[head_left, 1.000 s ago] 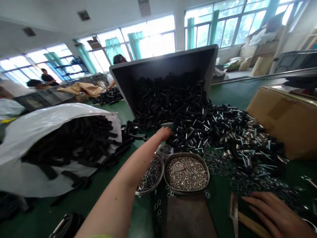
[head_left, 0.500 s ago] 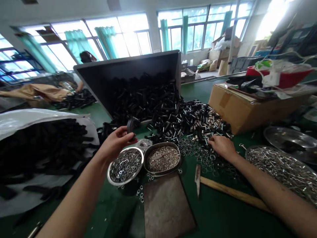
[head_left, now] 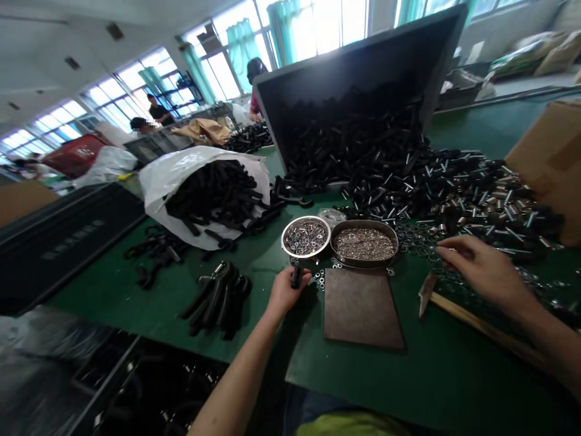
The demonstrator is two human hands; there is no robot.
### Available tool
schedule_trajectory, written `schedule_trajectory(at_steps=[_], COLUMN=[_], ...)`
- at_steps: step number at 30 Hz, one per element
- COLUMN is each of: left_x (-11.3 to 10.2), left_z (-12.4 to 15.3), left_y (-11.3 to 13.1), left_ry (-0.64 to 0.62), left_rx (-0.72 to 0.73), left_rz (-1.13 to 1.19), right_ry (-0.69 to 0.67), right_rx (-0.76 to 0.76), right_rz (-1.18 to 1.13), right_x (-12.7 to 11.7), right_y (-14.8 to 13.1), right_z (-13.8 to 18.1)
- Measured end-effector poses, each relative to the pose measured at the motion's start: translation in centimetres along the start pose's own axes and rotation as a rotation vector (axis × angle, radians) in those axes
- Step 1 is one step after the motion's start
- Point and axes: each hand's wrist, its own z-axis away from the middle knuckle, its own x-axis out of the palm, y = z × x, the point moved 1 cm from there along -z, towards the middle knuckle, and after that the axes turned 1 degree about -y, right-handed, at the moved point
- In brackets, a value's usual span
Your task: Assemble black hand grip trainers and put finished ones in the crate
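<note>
My left hand point(head_left: 284, 290) is closed round a small black plastic part point(head_left: 296, 277), held just left of the flat metal plate point(head_left: 361, 309). Over the loose metal rings point(head_left: 420, 242), my right hand point(head_left: 485, 269) has its thumb and fingertips together; whatever may be between them is too small to make out. A round steel bowl point(head_left: 290, 249) of small nuts and bolts sits beyond my left hand. Touching its right side is an oval tin point(head_left: 338, 259) full of tiny metal pieces. A hammer point(head_left: 463, 312) with a wooden handle lies below my right hand.
A tipped grey bin point(head_left: 272, 115) spills black parts with metal screws point(head_left: 390, 181). To the left are a white sack point(head_left: 157, 175) of black pieces and a pile of black handles point(head_left: 220, 300). A cardboard box point(head_left: 549, 157) stands right. People point(head_left: 158, 112) are in the background.
The view has swung left and down. My left hand has come nearer to me with the black part, from behind the bowl to beside the plate. My right hand has drawn back slightly from the screw pile.
</note>
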Motion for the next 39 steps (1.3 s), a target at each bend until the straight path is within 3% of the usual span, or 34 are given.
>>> schedule_trajectory(at_steps=[5, 12, 15, 19, 23, 28, 31, 33, 35, 39], left_x=[1.7, 0.7, 0.5, 1.9, 3.7, 4.0, 3.2, 3.0, 3.5, 5.6], left_z=[-1.7, -1.3, 0.9, 5.3, 8.3, 9.0, 8.7, 8.6, 8.7, 9.2], left_y=[1.1, 2.4, 3.4, 5.6, 7.2, 6.8, 6.7, 6.8, 7.0, 7.4], left_ry=[-0.052, -0.152, -0.117, -0.182, -0.228, -0.209, -0.201, -0.191, -0.215, -0.349], left_rx=[0.091, 0.226, 0.138, -0.195, -0.262, -0.204, 0.077, 0.201, 0.097, -0.351], left_rz=[-0.2, -0.221, 0.158, 0.92, 1.199, 1.064, 0.781, 0.629, 0.614, 0.934], right_ry=[-0.26, -0.35, -0.35, -0.433, -0.478, -0.453, -0.397, -0.379, -0.361, -0.275], right_rx=[0.038, 0.158, 0.181, 0.182, 0.213, 0.324, 0.354, 0.297, 0.201, 0.02], right_rz=[-0.365, -0.705, -0.818, -0.932, -1.015, -1.102, -1.071, -0.92, -0.736, -0.576], right_x=[4.0, 7.1, 7.8, 8.4, 8.8, 9.4, 9.5, 9.2, 8.6, 7.3], right_y=[-4.4, -6.7, -7.7, -9.5, -11.0, -10.9, -10.3, -10.1, -10.2, -11.0], right_z=[4.6, 8.3, 9.4, 10.8, 11.4, 11.3, 10.9, 10.5, 10.0, 9.6])
